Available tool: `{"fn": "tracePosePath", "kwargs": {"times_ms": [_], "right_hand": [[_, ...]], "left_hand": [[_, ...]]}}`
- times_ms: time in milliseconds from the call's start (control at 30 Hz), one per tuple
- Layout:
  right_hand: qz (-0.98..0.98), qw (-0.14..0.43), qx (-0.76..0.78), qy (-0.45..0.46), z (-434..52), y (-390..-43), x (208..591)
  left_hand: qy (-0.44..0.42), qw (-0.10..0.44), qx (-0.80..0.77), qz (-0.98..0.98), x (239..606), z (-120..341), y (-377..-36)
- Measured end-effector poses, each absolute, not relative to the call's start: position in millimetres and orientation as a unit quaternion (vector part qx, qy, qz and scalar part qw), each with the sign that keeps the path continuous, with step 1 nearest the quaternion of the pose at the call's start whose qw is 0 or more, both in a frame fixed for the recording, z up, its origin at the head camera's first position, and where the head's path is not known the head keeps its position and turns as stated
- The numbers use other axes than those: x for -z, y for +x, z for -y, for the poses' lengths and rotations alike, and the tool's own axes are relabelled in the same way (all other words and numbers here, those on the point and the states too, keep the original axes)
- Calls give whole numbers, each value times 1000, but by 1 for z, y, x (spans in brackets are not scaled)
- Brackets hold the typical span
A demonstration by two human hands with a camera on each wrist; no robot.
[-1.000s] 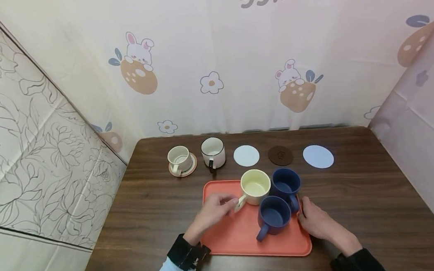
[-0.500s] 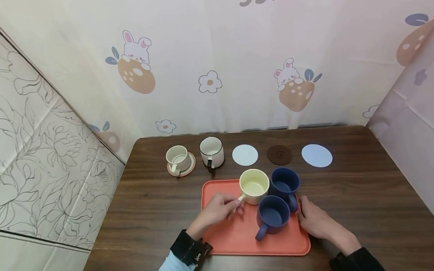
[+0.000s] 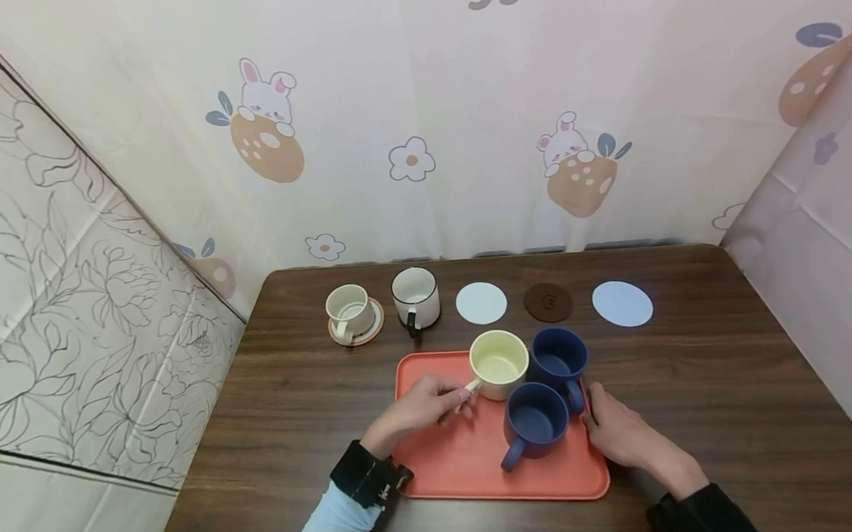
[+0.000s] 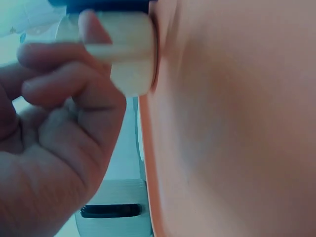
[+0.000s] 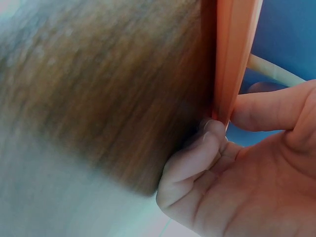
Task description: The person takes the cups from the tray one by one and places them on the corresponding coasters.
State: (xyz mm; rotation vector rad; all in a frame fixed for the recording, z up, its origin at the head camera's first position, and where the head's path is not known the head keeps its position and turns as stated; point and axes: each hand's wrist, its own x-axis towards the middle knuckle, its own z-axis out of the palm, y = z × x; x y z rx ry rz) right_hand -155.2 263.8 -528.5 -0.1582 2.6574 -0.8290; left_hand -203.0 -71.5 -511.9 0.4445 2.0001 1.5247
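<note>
- Between the fingers [image 3: 454, 396] of the left hand [image 3: 418, 409], the handle of the cream mug [image 3: 499, 364] is pinched; the left wrist view shows thumb and forefinger curled round that handle, with the mug standing upright on the orange tray [image 3: 468, 467], just past the fingertips.
- Against the fingers of the right hand [image 3: 622, 435] lies the right rim of the tray: the right wrist view shows the thumb on top of the rim and a finger curled under it, so this hand grips the tray edge, bracing it on the bench [image 3: 295, 404].
- Just beyond the left fingertips, the cream mug touches or nearly touches the far blue mug [image 3: 559, 356], and the near blue mug [image 3: 534, 424] sits close on its near right. A lift that tilts or swings toward the right hand could knock either blue mug, and a knock could slide one toward the tray rim.
- A pinch by the handle alone is a thin hold, in my judgement: the mug body hangs off to one side of the fingers, so it may rotate downward and slip if the pinch is loose.
- Well beyond the fingers, the white coaster [image 3: 481, 303] lies near the black-rimmed mug [image 3: 415, 297]; a mug carried that way too low could clip that mug or shove the coaster.
- If the right hand pulls up on the rim, the tray could tip and set all three mugs sliding.
</note>
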Motion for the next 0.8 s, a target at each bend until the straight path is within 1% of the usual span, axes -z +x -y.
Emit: {"fn": "tracePosePath", "kwargs": {"times_ms": [133,300,467,800], "right_hand": [[-937,178,295,-55,-265,-155,527],[-935,183,301,-53,-264,-154,526],[-934,187,300,-48,-265,-154,526],[-932,197,302,-48,-264,-156,526]], "left_hand": [[193,343,-565,-725,512,76,-214],[219,381,-558,-704,512,79,-221],[231,401,-559,-689,513,80,-225],[247,417,-560,-672,515,81,-230]]}}
